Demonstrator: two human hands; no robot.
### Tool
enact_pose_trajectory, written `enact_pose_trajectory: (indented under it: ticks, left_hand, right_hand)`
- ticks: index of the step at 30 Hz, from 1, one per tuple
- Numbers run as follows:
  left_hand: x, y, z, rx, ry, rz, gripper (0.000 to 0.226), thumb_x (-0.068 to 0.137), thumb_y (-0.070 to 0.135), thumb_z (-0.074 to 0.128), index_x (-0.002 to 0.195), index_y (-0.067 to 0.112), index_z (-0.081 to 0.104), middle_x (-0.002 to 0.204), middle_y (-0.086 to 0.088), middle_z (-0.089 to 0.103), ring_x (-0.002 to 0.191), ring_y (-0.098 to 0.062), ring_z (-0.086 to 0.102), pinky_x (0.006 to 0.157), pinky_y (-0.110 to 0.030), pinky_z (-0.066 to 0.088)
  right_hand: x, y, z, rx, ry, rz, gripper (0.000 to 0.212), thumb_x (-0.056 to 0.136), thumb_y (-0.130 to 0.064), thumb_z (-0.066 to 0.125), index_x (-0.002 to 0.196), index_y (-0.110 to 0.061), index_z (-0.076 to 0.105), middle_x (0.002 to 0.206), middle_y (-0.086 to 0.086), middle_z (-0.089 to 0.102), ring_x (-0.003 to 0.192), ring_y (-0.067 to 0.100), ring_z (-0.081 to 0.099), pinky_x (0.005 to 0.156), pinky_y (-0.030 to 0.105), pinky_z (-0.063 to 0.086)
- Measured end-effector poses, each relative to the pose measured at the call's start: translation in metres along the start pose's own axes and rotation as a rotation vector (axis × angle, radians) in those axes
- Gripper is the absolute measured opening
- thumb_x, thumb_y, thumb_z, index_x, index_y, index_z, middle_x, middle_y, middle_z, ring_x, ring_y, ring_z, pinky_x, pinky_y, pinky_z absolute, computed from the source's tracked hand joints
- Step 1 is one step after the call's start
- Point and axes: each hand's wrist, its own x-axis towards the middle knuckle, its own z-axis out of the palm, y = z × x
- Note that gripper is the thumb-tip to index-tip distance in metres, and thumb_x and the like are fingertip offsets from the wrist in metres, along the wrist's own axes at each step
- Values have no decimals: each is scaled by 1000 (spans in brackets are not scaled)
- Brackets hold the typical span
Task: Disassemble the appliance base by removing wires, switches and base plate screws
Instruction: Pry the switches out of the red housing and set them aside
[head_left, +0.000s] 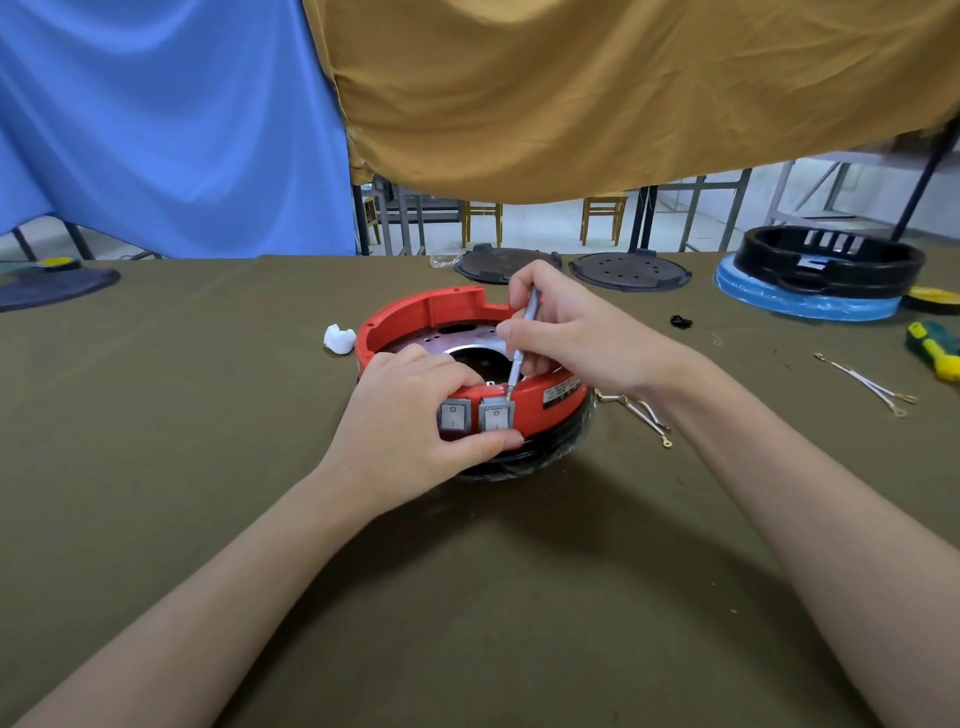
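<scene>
Appliance base (415, 322), a red ring-shaped housing, is seen at the centre of the olive-covered table (208, 415), with a metal base plate (467, 340) visible inside it. Two grey rocker switches (475, 415) are set side by side in its near wall, at 6 o'clock on the ring. The housing is gripped by the left hand (410, 421), fingers curled over the rim and thumb pressed below the switches. A slim grey screwdriver (522, 343) is pinched in the right hand (566, 332), its tip placed at the upper edge of the right-hand switch. Loose white wires (636, 413) with ring terminals lie at 3 o'clock, just beside the base (a second pair (867, 387) lies farther right). A black housing (831, 260) is seen at 2 o'clock, and a white wad (338, 339) at 9 o'clock.
</scene>
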Motion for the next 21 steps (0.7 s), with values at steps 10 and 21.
enact_pose_trajectory:
  ticks: [10, 21]
  left_hand:
    - [1, -1, 1, 1, -17, 1, 65, 73, 78, 50, 103, 24, 72, 94, 14, 68, 90, -9, 57, 87, -40, 44]
    - [1, -1, 0, 10, -3, 15, 58, 75, 74, 56, 100, 25, 72, 91, 14, 67, 86, -9, 55, 84, -39, 44]
  right_hand:
    - [-18, 2, 10, -109, 201, -204, 13, 102, -18, 51, 105, -17, 38, 66, 8, 45, 53, 21, 35, 50, 35, 33]
    - [-11, -6, 8, -147, 105, -169, 15, 104, -20, 52, 100, -23, 37, 71, -6, 51, 56, 1, 48, 59, 18, 42]
